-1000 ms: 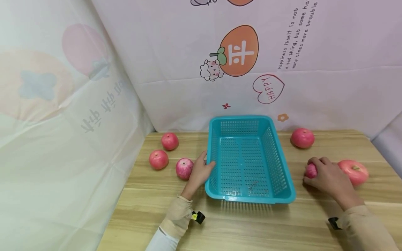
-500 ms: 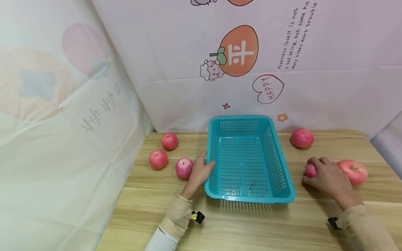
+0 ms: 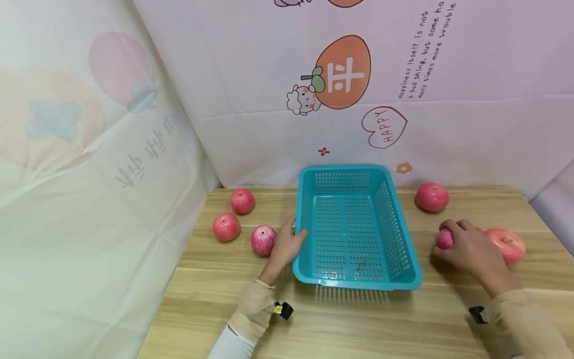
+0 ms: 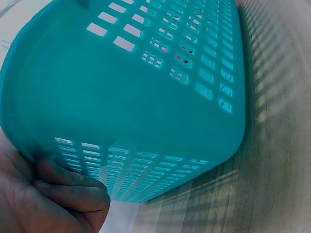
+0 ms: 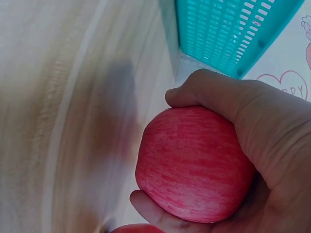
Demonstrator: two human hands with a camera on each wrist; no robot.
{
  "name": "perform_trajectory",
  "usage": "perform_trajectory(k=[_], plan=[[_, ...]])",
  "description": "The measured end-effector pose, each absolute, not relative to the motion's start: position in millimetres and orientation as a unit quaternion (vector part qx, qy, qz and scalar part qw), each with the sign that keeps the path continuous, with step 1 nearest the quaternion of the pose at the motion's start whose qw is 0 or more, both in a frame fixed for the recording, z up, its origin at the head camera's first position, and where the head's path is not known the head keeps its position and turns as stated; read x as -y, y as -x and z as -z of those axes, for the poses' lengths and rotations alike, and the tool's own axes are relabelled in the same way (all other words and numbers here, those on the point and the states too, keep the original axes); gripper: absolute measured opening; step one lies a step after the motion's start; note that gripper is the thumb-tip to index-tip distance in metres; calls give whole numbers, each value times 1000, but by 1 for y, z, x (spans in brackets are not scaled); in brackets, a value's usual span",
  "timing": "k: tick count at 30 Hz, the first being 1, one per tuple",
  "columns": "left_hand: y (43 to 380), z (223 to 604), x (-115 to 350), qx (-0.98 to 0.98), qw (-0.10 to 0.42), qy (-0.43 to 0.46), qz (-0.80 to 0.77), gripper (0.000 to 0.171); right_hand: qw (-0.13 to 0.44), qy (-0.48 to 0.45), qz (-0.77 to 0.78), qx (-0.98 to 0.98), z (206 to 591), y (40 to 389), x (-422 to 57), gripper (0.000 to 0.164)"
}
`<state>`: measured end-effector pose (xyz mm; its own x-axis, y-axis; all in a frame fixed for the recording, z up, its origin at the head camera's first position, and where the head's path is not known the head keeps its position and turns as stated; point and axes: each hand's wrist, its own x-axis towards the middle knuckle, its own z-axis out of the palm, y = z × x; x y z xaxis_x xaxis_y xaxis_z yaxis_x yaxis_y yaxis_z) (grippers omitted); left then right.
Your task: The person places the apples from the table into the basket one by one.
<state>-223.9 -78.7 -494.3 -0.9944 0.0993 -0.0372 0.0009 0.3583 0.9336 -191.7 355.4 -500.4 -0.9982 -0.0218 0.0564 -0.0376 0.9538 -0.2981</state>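
A teal plastic basket [image 3: 343, 234] with perforated walls stands on the table, nothing inside it but a small dark mark. My left hand [image 3: 285, 245] grips its left rim; in the left wrist view curled fingers [image 4: 77, 194] press against the outer wall. To the right of the basket my right hand [image 3: 476, 252] holds a red apple [image 5: 192, 162], thumb on one side and fingers on the other. The same apple [image 3: 444, 239] shows only partly in the head view, and its shadow falls on the table in the right wrist view.
Just right of that hand lies a larger apple [image 3: 506, 245]; another apple [image 3: 432, 197] sits farther back. Left of the basket are a streaked apple [image 3: 263, 240] near my left hand and two more, a front apple [image 3: 226, 227] and a back apple [image 3: 242, 201]. A printed cloth [image 3: 251, 144] hangs behind.
The right hand with its apple has risen very slightly from where it was. The left hand and the basket stay in place.
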Motion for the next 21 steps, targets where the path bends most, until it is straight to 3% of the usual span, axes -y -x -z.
perform_trajectory(k=[10,21], plan=[[224,492,78,-818,45,-26,-573,55,34,-19,-144,989,488,197,-346,57],[224,493,77,-815,51,-24,-576,54,25,-29,-124,992,472,203,-341,62]])
